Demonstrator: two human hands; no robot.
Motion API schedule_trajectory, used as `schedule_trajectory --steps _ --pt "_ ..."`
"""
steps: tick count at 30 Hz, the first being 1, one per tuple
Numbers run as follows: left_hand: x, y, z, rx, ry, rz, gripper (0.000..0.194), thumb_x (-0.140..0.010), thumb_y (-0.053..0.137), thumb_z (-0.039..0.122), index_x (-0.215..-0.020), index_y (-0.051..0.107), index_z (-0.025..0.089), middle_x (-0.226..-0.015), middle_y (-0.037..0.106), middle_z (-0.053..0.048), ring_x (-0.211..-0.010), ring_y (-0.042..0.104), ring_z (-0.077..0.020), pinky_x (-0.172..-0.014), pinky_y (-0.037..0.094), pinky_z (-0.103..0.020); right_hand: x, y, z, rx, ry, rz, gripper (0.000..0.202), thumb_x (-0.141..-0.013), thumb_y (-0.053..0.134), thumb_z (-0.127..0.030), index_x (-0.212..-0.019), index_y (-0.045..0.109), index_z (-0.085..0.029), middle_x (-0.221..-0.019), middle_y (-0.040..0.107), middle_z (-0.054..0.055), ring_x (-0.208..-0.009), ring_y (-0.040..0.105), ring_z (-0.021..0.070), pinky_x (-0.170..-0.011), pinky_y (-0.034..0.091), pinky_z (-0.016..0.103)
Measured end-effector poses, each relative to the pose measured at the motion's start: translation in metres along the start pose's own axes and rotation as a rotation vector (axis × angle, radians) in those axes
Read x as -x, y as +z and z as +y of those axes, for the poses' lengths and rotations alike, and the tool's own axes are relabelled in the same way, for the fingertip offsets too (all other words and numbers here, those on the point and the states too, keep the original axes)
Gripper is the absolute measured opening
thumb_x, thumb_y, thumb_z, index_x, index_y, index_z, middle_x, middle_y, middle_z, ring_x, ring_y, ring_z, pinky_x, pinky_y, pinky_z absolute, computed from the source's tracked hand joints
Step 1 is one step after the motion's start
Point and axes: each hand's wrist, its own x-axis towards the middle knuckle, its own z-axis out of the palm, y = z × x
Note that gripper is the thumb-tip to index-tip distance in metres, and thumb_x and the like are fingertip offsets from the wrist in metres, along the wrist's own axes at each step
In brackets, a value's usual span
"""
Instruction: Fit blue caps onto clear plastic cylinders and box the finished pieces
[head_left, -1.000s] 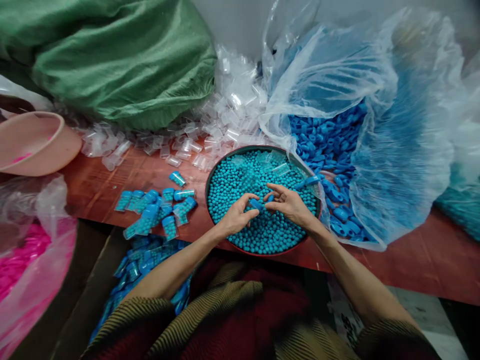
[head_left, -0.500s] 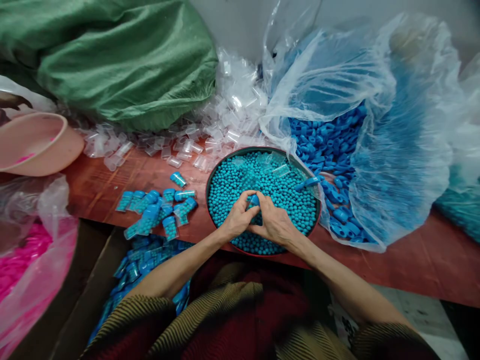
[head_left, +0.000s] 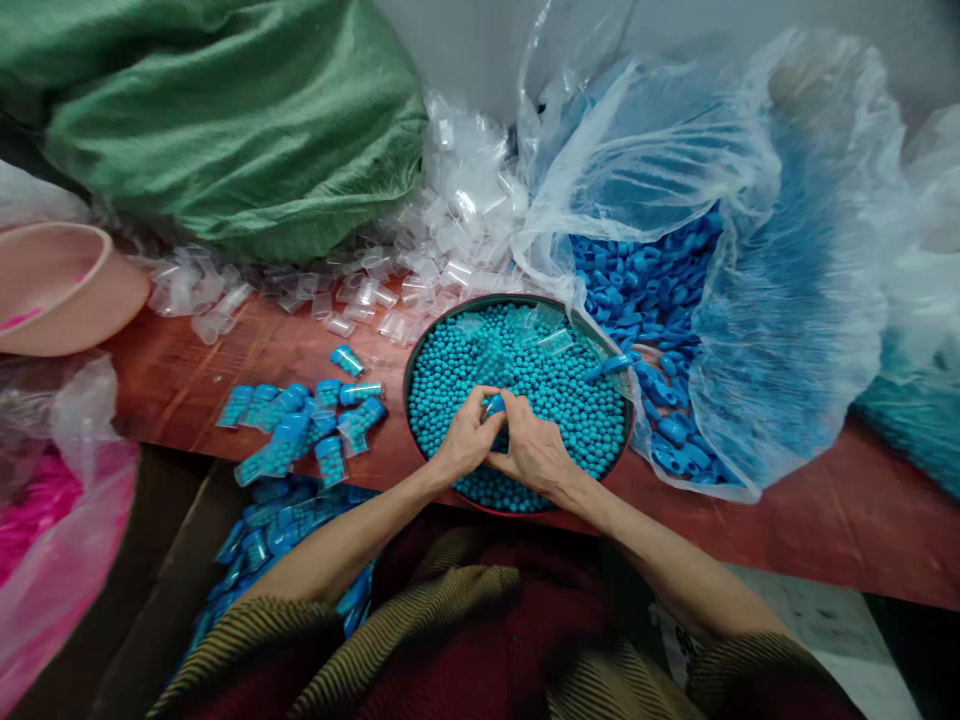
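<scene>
The left hand [head_left: 465,435] and right hand [head_left: 534,448] are brought together over the basin [head_left: 410,372], fingertips meeting. A small blue piece [head_left: 493,405] is gripped between them; as it is largely covered by the fingers, its full shape cannot be told. Beneath the hands, the basin is filled with blue beads [head_left: 585,430]. Clear tubes [head_left: 556,343] are laid on the beads toward the far side, and a blue cap [head_left: 609,367] is set across the right rim.

To the left, capped vials [head_left: 291,432] holding beads are grouped on the red table [head_left: 795,525]; more are heaped below its edge. Behind the basin, loose tubes [head_left: 457,250] are piled beside a green sack [head_left: 240,130]. To the right, blue caps [head_left: 637,285] are contained in an open clear bag [head_left: 795,270]. A pink bowl [head_left: 90,300] is placed at far left. Below the table, dark marks are borne by a pale sheet [head_left: 671,635]; they cannot be read.
</scene>
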Motion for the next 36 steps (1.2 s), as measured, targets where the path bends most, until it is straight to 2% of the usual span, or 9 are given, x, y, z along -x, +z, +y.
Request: schedule_trajectory --steps 4,7,10,12,15,21,26,30,36 --pt "0.011 -0.057 -0.003 -0.239 0.058 0.081 0.034 -0.083 0.050 0.030 -0.114 0.050 0.018 -0.079 0.054 0.001 -0.068 0.050 -0.0119 -0.065 0.042 -0.024 0.000 -0.023 0.015 0.154 -0.058 -0.058 0.054 -0.089 0.049 -0.040 -0.136 0.037 -0.016 -0.114 0.059 0.013 -0.091 0.059 0.0229 -0.065 0.045 0.030" --pt "0.021 -0.105 -0.003 -0.493 0.048 0.231 0.039 -0.084 0.047 0.032 -0.120 0.051 0.018 -0.095 0.060 -0.004 -0.084 0.057 -0.0178 -0.080 0.045 -0.032 -0.002 -0.046 0.049 0.417 0.090 0.077 0.034 -0.092 0.043 -0.028 -0.122 0.052 -0.015 -0.106 0.062 0.014 -0.092 0.055 0.0244 -0.072 0.039 0.033" --pt "0.025 -0.123 0.000 -0.864 0.064 0.473 0.039 -0.084 0.047 0.032 -0.118 0.055 0.016 -0.106 0.060 -0.011 -0.096 0.057 -0.0256 -0.087 0.043 -0.040 -0.005 -0.063 0.084 0.644 0.276 0.176 0.031 -0.090 0.047 -0.027 -0.116 0.055 -0.011 -0.102 0.060 0.018 -0.092 0.053 0.0292 -0.067 0.034 0.036" --pt "0.021 -0.112 0.002 -0.960 0.138 0.502 0.035 -0.086 0.046 0.030 -0.115 0.057 0.015 -0.105 0.061 -0.012 -0.099 0.056 -0.0265 -0.088 0.043 -0.040 -0.007 -0.069 0.098 0.691 0.352 0.145 0.027 -0.089 0.047 -0.025 -0.109 0.058 -0.008 -0.095 0.060 0.019 -0.087 0.054 0.0287 -0.062 0.030 0.035" --pt "0.003 -0.071 0.003 -0.911 0.257 0.303 0.029 -0.088 0.046 0.028 -0.112 0.058 0.016 -0.102 0.063 -0.009 -0.097 0.058 -0.0232 -0.087 0.045 -0.035 -0.012 -0.067 0.102 0.685 0.329 0.061 0.026 -0.092 0.038 -0.017 -0.095 0.062 -0.009 -0.088 0.060 0.018 -0.081 0.054 0.0242 -0.058 0.026 0.033" --pt "-0.042 -0.011 -0.003 -0.843 0.220 0.084 0.033 -0.086 0.052 0.027 -0.118 0.052 0.017 -0.110 0.059 -0.009 -0.097 0.060 -0.0226 -0.080 0.047 -0.032 -0.037 -0.051 0.076 0.560 -0.022 -0.088 0.029 -0.091 0.037 -0.012 -0.094 0.065 -0.017 -0.091 0.061 0.011 -0.085 0.053 0.0211 -0.061 0.029 0.029" --pt "-0.058 -0.006 -0.013 -0.786 0.129 0.114 0.036 -0.081 0.059 0.024 -0.115 0.050 0.017 -0.107 0.061 -0.009 -0.094 0.061 -0.0221 -0.080 0.046 -0.032 -0.049 -0.031 0.064 0.357 0.030 0.020 0.035 -0.094 0.035 -0.019 -0.125 0.050 -0.016 -0.099 0.062 0.009 -0.089 0.054 0.0196 -0.070 0.035 0.027" --pt "-0.062 -0.005 -0.018 -0.766 0.102 0.085 0.029 -0.079 0.062 0.027 -0.104 0.054 0.016 -0.101 0.063 -0.008 -0.095 0.060 -0.0223 -0.084 0.046 -0.033 -0.036 -0.016 0.062 0.429 0.154 -0.017 0.026 -0.092 0.044 -0.034 -0.101 0.059 -0.016 -0.095 0.063 0.011 -0.087 0.056 0.0219 -0.066 0.033 0.029" --pt "-0.061 -0.005 -0.017 -0.778 0.087 0.023 0.019 -0.082 0.057 0.027 -0.098 0.054 0.018 -0.093 0.063 -0.006 -0.092 0.060 -0.0223 -0.083 0.045 -0.033 -0.029 -0.016 0.068 0.464 0.187 0.027 0.026 -0.095 0.032 -0.020 -0.092 0.057 -0.015 -0.084 0.065 0.008 -0.075 0.057 0.0184 -0.059 0.025 0.029"
